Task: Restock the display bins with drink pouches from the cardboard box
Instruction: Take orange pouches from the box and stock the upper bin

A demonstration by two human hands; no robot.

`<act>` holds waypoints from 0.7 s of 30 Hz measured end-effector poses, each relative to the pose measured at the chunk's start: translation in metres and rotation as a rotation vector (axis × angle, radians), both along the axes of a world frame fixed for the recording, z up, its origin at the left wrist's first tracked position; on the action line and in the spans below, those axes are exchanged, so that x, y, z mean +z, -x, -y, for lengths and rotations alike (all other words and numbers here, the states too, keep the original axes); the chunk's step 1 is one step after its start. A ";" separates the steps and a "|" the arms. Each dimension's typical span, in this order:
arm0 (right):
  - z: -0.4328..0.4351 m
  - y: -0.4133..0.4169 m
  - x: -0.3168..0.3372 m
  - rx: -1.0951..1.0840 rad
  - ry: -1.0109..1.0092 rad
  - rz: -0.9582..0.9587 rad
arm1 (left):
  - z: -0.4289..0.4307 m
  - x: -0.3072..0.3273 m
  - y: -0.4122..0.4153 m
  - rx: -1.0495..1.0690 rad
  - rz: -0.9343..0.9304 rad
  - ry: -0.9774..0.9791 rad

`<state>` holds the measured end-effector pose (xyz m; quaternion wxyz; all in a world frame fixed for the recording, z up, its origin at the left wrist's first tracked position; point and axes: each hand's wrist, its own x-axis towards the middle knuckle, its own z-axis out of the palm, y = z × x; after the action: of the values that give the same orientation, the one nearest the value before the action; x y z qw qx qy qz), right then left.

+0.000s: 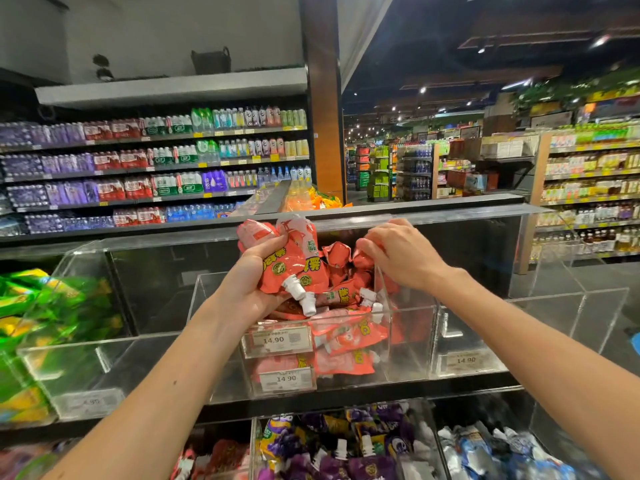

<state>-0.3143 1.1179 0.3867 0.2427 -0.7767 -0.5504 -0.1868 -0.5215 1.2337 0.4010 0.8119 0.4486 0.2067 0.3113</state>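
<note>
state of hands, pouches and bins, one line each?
left hand: grips a bunch of red pouches
right hand: grips more red pouches above the centre bin
centre bin: part filled with red pouches
green pouches: piled in the left bin
purple pouches: piled in the lower bin

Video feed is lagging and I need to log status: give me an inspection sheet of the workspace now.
Surface: clear acrylic middle bin on a tiered display; its price tag reads 14.90.
Job's things: red drink pouches piled in the middle bin; cardboard box not in view.
Clutter: nothing seen.
Grippers: left hand grips a bunch of red pouches above the bin; right hand grips pouches at the bin's right wall.
Cables: nothing seen.
Surroundings: green pouches in the left bin, purple pouches in a lower bin, bottled-drink shelves behind.
</note>
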 end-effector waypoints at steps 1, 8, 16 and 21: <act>0.001 0.018 0.006 0.104 -0.093 -0.142 | 0.001 0.003 0.002 -0.002 0.006 -0.019; -0.010 0.081 0.032 0.412 -0.187 -0.773 | 0.000 0.018 0.009 -0.002 -0.002 -0.245; -0.009 0.058 0.023 0.237 -0.126 -0.303 | -0.036 0.012 0.029 0.309 -0.338 -1.150; -0.012 0.050 0.005 0.149 0.261 0.165 | -0.040 0.007 0.030 0.159 -0.746 -1.571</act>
<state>-0.3642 1.1294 0.3920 0.1067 -0.7406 -0.6442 -0.1585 -0.5512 1.2739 0.4076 0.1227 0.9354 0.2151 0.2524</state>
